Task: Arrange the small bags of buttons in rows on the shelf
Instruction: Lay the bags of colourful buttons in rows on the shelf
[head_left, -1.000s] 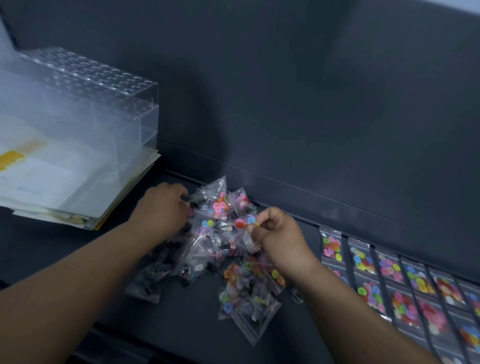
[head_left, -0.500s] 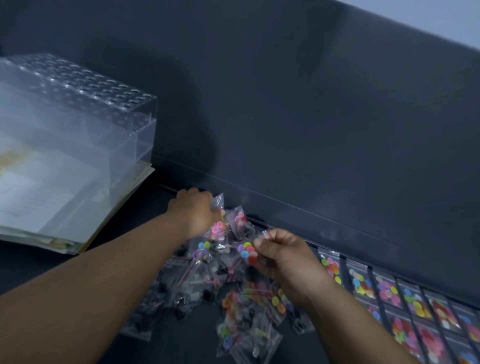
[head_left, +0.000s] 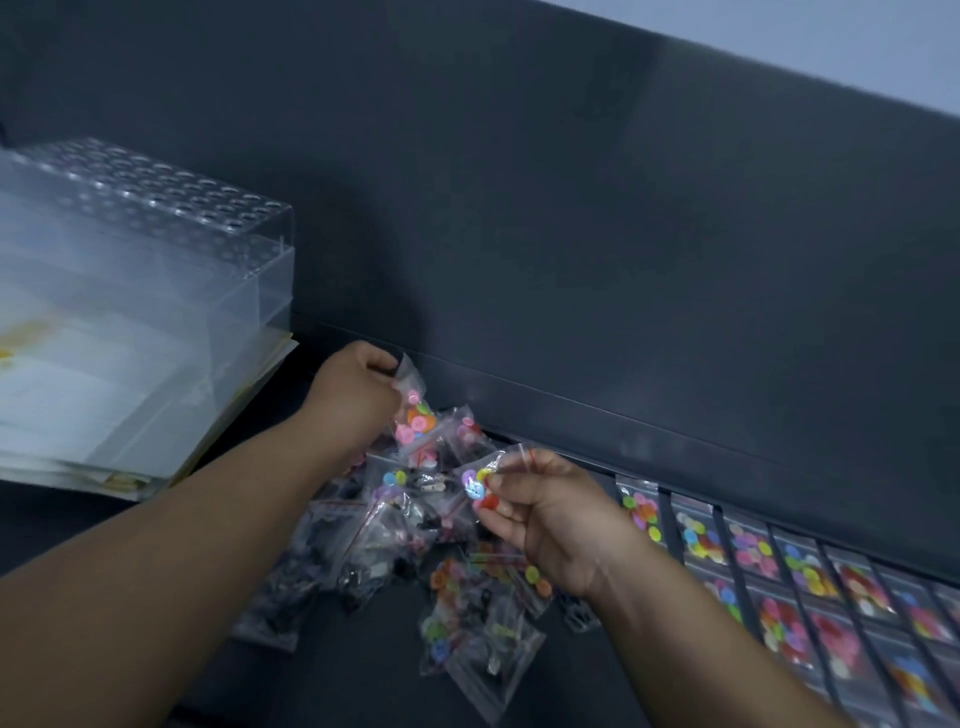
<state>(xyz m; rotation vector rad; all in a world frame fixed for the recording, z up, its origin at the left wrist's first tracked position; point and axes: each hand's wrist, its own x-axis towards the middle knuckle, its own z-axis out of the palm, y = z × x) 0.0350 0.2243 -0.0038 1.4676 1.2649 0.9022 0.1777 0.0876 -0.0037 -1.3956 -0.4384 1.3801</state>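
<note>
Bags of buttons: a loose heap (head_left: 415, 540) lies on the dark shelf (head_left: 337, 670) between the two forearms, against the back panel.
Right hand (head_left: 550, 514): fingers curled, thumb and fingertips pinching one small clear bag (head_left: 480, 486) of mixed bright buttons, held just above the heap.
Left hand (head_left: 353, 389): closed on the top edge of another bag (head_left: 413, 410) with pink and orange buttons, at the far side of the heap, near the back panel.
Done so far: to the right of the heap, filled bags lie flat in neat rows (head_left: 753, 566), side by side, at least two rows deep, running off the right edge.
Left to do: the heap looks like a good many bags, some with dark contents, all unsorted and overlapping.
Progress: I judge it partway, with the rows well begun but much of the heap remaining.
Surroundings: a clear plastic case (head_left: 145, 291) sits on papers (head_left: 156, 457) at the left, well apart from the rows.
</note>
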